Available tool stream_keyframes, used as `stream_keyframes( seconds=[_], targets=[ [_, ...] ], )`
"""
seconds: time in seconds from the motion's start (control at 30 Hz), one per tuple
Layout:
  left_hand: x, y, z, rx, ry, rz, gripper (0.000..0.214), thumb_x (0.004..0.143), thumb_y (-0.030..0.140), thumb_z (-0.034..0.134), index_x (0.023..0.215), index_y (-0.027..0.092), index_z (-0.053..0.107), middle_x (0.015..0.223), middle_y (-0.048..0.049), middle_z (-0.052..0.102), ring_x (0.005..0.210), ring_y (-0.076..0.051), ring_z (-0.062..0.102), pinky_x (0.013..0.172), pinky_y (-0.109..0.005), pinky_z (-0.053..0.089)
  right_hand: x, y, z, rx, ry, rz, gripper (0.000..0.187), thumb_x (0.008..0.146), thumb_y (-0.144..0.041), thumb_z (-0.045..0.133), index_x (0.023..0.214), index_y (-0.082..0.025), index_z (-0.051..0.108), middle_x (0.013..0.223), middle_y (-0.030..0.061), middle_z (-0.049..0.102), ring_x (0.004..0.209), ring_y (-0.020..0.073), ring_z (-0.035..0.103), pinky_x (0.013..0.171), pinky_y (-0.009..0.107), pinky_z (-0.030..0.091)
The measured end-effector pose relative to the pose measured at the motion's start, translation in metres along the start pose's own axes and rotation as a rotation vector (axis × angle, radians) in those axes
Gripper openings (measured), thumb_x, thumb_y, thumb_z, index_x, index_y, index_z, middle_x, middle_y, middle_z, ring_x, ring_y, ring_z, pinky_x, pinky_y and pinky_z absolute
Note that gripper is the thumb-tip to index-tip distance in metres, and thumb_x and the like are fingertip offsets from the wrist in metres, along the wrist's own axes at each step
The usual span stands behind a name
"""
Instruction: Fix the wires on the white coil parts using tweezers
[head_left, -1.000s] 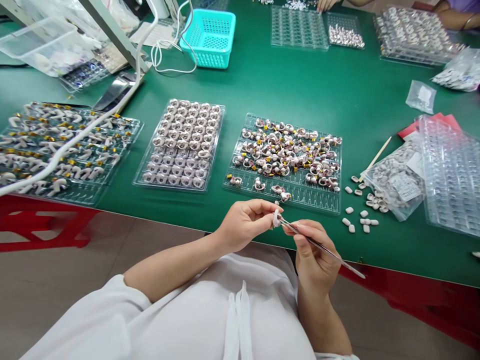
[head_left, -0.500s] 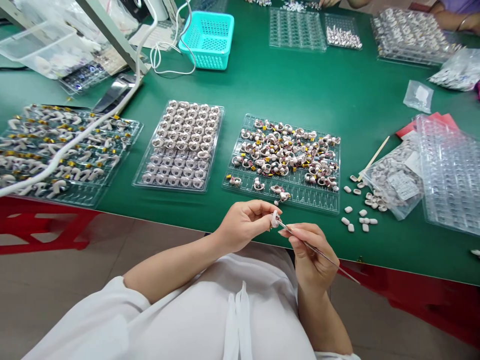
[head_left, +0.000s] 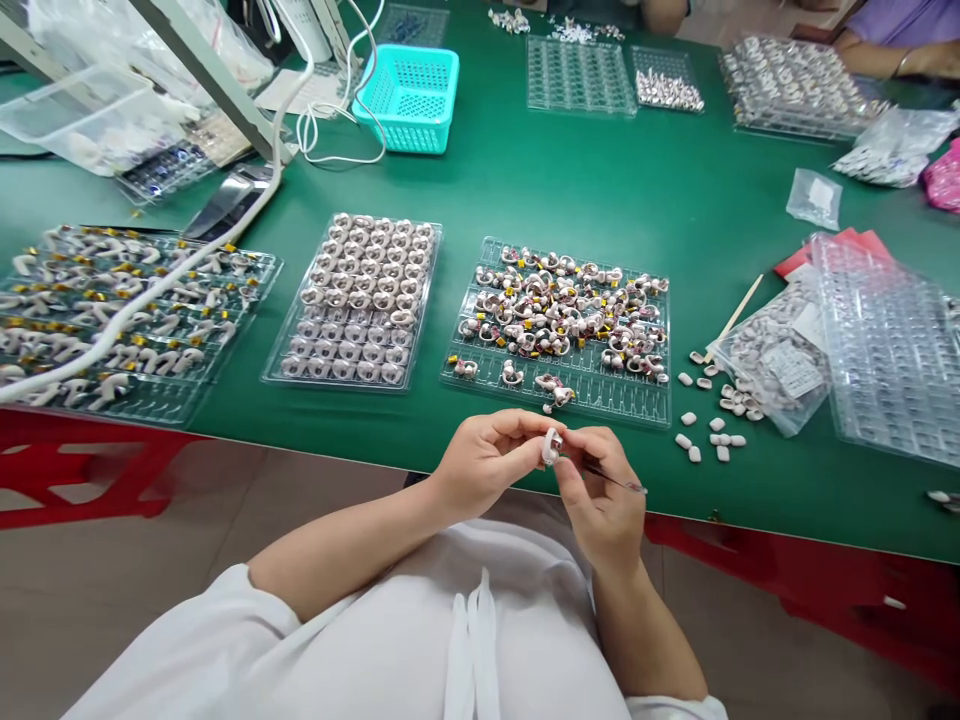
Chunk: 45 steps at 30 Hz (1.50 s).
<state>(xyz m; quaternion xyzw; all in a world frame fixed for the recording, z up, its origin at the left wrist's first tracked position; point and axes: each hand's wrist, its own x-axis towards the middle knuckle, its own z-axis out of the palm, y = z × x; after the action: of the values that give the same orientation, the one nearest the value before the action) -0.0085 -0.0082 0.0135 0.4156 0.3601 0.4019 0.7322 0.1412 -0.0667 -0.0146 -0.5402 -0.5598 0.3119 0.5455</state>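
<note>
My left hand (head_left: 472,465) pinches a small pale curved part (head_left: 551,447) between thumb and forefinger, so those fingers are narrow around it. My right hand (head_left: 606,505) comes up on the part's other side, its thumb and forefinger tips at the part's edge; I cannot tell how firmly they press on it. The same right hand also keeps a thin metal tool (head_left: 619,481) tucked among its fingers, one end sticking out to the right, away from the part.

Just ahead of my fingertips lies a clear tray (head_left: 637,405) heaped with pale ring-shaped pieces (head_left: 551,310) showing bits of yellow. Ahead and to the left of my fingers is a second tray (head_left: 337,380), filled with neat rows of pale pieces. Farther left of them, a white cable (head_left: 120,320) crosses above a third tray (head_left: 169,408) of curved parts.

To the right of my fingers, small pale caps (head_left: 739,402) lie loose on the green table (head_left: 540,190), near a plastic bag (head_left: 795,372) and a thin wooden stick (head_left: 741,308). Well ahead of my fingers, toward the left, stands a turquoise basket (head_left: 405,135).
</note>
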Motion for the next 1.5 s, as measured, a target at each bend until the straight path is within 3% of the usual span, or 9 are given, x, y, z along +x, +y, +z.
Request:
stream_keyframes(
  seconds=[0.17, 0.27, 0.4, 0.53, 0.67, 1.03, 1.2, 1.37, 1.5],
  targets=[
    [-0.001, -0.003, 0.002, 0.066, 0.033, -0.003, 0.026, 0.077, 0.035, 0.081, 0.092, 0.014, 0.079, 0.084, -0.0086, 0.081, 0.077, -0.021, 0.077, 0.072, -0.029, 0.064, 0.004, 0.001, 0.011, 0.030, 0.060, -0.016, 0.018, 0.087, -0.014, 0.066, 0.101, -0.025, 0.064, 0.084, 0.0000, 0.057, 0.067, 0.0127, 0.049, 0.058, 0.027, 0.043],
    [-0.001, -0.002, 0.000, 0.160, 0.050, -0.004, 0.030, 0.080, 0.039, 0.079, 0.096, 0.014, 0.080, 0.090, -0.0099, 0.081, 0.079, -0.022, 0.077, 0.072, -0.029, 0.064, 0.006, 0.000, 0.014, 0.046, 0.082, -0.003, 0.013, 0.087, -0.015, 0.065, 0.096, -0.024, 0.064, 0.083, 0.0006, 0.058, 0.069, 0.0133, 0.052, 0.057, 0.027, 0.044],
    [-0.001, 0.003, -0.004, 0.284, -0.023, 0.061, 0.028, 0.085, 0.037, 0.074, 0.101, 0.015, 0.081, 0.095, -0.0104, 0.079, 0.083, -0.021, 0.075, 0.074, -0.027, 0.063, 0.005, 0.000, 0.014, 0.115, 0.109, 0.058, 0.009, 0.087, -0.015, 0.063, 0.091, -0.024, 0.065, 0.081, 0.0008, 0.059, 0.069, 0.0140, 0.056, 0.056, 0.027, 0.046],
    [0.000, 0.006, -0.007, 0.344, -0.109, 0.135, 0.023, 0.090, 0.029, 0.068, 0.103, 0.016, 0.081, 0.088, -0.0086, 0.077, 0.080, -0.018, 0.072, 0.074, -0.025, 0.060, 0.007, -0.002, 0.014, 0.147, 0.118, 0.129, 0.009, 0.087, -0.015, 0.061, 0.086, -0.023, 0.065, 0.078, -0.0001, 0.059, 0.066, 0.0135, 0.057, 0.056, 0.027, 0.048],
    [0.000, 0.002, -0.008, 0.381, -0.107, 0.156, 0.023, 0.090, 0.027, 0.067, 0.104, 0.016, 0.081, 0.080, -0.0073, 0.074, 0.073, -0.015, 0.067, 0.071, -0.024, 0.057, 0.009, -0.004, 0.015, 0.092, 0.134, 0.161, 0.008, 0.084, -0.014, 0.060, 0.081, -0.021, 0.061, 0.074, -0.0012, 0.057, 0.061, 0.0121, 0.055, 0.053, 0.025, 0.046],
    [-0.002, -0.006, -0.008, 0.376, -0.132, 0.164, 0.023, 0.090, 0.032, 0.068, 0.103, 0.019, 0.082, 0.081, -0.0090, 0.075, 0.077, -0.018, 0.066, 0.071, -0.027, 0.054, 0.007, 0.001, 0.017, 0.129, 0.140, 0.121, 0.011, 0.078, -0.013, 0.060, 0.079, -0.022, 0.055, 0.071, -0.0029, 0.050, 0.059, 0.0109, 0.046, 0.052, 0.025, 0.039],
    [0.002, -0.008, -0.012, 0.377, -0.128, 0.150, 0.020, 0.087, 0.028, 0.071, 0.099, 0.019, 0.083, 0.084, -0.0088, 0.077, 0.076, -0.017, 0.067, 0.070, -0.025, 0.054, 0.011, 0.004, 0.015, 0.127, 0.109, 0.191, 0.012, 0.076, -0.016, 0.061, 0.074, -0.022, 0.050, 0.070, -0.0036, 0.048, 0.058, 0.0101, 0.044, 0.052, 0.025, 0.039],
    [0.010, 0.007, -0.017, 0.501, -0.248, -0.003, 0.025, 0.087, 0.025, 0.070, 0.108, 0.016, 0.079, 0.098, -0.0101, 0.080, 0.086, -0.021, 0.074, 0.080, -0.027, 0.057, 0.018, 0.005, 0.001, 0.080, -0.075, 0.269, 0.012, 0.077, -0.019, 0.062, 0.072, -0.021, 0.051, 0.066, -0.0049, 0.046, 0.055, 0.0086, 0.040, 0.049, 0.023, 0.033],
    [0.012, 0.015, -0.018, 0.569, -0.258, -0.021, 0.028, 0.089, 0.025, 0.065, 0.112, 0.016, 0.077, 0.100, -0.0093, 0.080, 0.084, -0.019, 0.075, 0.077, -0.025, 0.058, 0.023, 0.000, -0.004, 0.001, -0.103, 0.250, 0.012, 0.076, -0.017, 0.061, 0.071, -0.021, 0.052, 0.063, -0.0059, 0.045, 0.053, 0.0078, 0.037, 0.048, 0.022, 0.032]
  ],
)
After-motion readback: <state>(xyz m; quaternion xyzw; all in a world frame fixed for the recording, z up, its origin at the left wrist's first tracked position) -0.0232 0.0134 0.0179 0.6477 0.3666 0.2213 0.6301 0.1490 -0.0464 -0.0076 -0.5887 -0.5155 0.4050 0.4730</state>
